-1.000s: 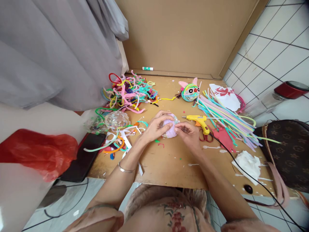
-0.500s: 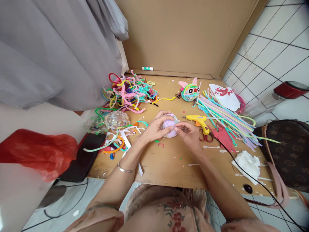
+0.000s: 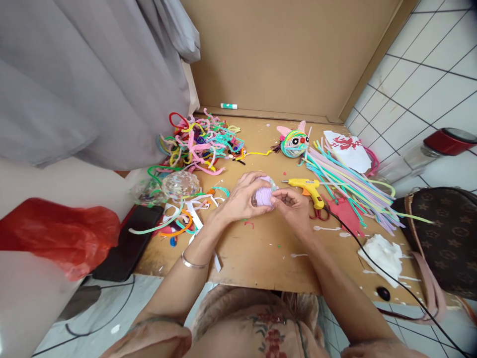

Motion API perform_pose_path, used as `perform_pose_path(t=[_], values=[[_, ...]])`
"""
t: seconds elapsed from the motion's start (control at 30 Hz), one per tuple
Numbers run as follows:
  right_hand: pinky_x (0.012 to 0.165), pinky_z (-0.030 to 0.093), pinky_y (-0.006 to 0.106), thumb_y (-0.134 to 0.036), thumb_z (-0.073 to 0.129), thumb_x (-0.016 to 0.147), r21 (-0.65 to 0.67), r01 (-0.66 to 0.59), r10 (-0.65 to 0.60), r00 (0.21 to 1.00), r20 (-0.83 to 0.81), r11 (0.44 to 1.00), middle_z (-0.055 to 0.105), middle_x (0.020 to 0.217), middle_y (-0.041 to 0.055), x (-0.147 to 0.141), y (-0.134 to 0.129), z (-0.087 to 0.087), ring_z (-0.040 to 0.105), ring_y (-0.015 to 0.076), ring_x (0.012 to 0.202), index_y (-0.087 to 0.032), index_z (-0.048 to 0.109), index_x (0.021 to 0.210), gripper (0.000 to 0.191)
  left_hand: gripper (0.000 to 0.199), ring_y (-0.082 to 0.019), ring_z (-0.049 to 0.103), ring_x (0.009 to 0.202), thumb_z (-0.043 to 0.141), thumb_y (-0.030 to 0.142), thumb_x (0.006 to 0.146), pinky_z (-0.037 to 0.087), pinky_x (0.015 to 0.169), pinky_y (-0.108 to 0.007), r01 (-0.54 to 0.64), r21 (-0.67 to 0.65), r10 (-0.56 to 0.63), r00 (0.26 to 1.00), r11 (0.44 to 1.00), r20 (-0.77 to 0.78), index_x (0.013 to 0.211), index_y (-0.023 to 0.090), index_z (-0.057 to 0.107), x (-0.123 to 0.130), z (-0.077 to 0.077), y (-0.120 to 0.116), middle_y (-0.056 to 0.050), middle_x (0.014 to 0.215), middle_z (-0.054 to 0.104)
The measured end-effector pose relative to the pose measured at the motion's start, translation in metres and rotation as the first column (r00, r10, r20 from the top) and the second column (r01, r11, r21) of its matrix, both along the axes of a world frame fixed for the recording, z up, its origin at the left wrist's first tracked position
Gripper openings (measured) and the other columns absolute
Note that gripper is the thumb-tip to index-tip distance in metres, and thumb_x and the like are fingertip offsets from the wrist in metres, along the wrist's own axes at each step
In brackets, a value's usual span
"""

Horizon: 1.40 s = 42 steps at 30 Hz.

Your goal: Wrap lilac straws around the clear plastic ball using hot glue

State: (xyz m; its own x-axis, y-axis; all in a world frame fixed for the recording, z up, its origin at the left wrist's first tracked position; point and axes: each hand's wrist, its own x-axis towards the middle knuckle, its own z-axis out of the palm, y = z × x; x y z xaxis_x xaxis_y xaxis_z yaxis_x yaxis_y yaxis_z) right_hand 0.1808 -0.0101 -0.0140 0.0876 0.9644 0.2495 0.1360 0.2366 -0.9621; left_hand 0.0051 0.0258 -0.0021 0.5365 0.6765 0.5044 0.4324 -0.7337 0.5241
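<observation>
A clear plastic ball wrapped in lilac pipe cleaner (image 3: 264, 195) is held above the middle of the table. My left hand (image 3: 244, 198) curls round its left side, thumb below and fingers over the top. At its right edge, my right hand (image 3: 290, 203) has thumb and forefinger pinched on the end of the lilac pipe cleaner against the ball; the exact contact is too small to make out. Just right of my right hand lies a yellow hot glue gun (image 3: 307, 186), its nozzle pointing left. Red-handled scissors (image 3: 319, 214) lie partly under it.
A tangled heap of pipe cleaners (image 3: 197, 141) is at the back left, near a clear ball (image 3: 181, 184). A decorated ball with pink ears (image 3: 294, 142) sits at the back. Straight pipe cleaners (image 3: 350, 179) fan out rightward. The glue gun's black cord (image 3: 367, 250) crosses the right side.
My left hand has shifted its grip, its thumb moving down off the front of the ball, so more lilac wrapping shows. My right hand stays pinched at the right edge.
</observation>
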Motion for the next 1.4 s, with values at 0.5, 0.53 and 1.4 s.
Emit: perform_pose_path(t=[0.5, 0.53, 1.4], values=[[0.051, 0.043, 0.022, -0.028, 0.071, 0.065, -0.026, 0.000, -0.002, 0.998, -0.056, 1.000, 0.058, 0.059, -0.0034, -0.0022, 0.0001, 0.0014, 0.051, 0.0086, 0.053, -0.019, 0.067, 0.072, 0.013, 0.053, -0.029, 0.056, 0.120, 0.080, 0.037, 0.068, 0.045, 0.102, -0.046, 0.021, -0.038, -0.017, 0.995, 0.999, 0.094, 0.108, 0.019, 0.049, -0.0019, -0.0020, 0.0029, -0.015, 0.128, 0.058], [0.051, 0.043, 0.023, -0.028, 0.071, 0.064, -0.029, 0.004, -0.006, 0.998, -0.059, 1.000, 0.058, 0.059, -0.0034, -0.0025, 0.0000, 0.0011, 0.050, 0.0085, 0.053, -0.019, 0.067, 0.072, 0.013, 0.053, -0.029, 0.055, 0.120, 0.079, 0.037, 0.069, 0.044, 0.102, -0.047, 0.026, -0.030, -0.023, 0.995, 0.999, 0.094, 0.108, 0.019, 0.050, -0.0021, -0.0019, 0.0031, -0.016, 0.128, 0.058], [0.052, 0.043, 0.024, -0.031, 0.069, 0.067, -0.029, 0.028, -0.029, 0.999, -0.028, 0.999, 0.060, 0.061, -0.0031, -0.0044, -0.0015, 0.0053, 0.050, 0.0094, 0.054, -0.020, 0.065, 0.073, 0.014, 0.049, -0.030, 0.051, 0.125, 0.077, 0.038, 0.071, 0.043, 0.105, -0.048, 0.012, -0.012, -0.011, 1.000, 1.000, 0.023, 0.112, 0.020, 0.056, 0.0008, -0.0017, -0.0004, -0.016, 0.133, 0.054]])
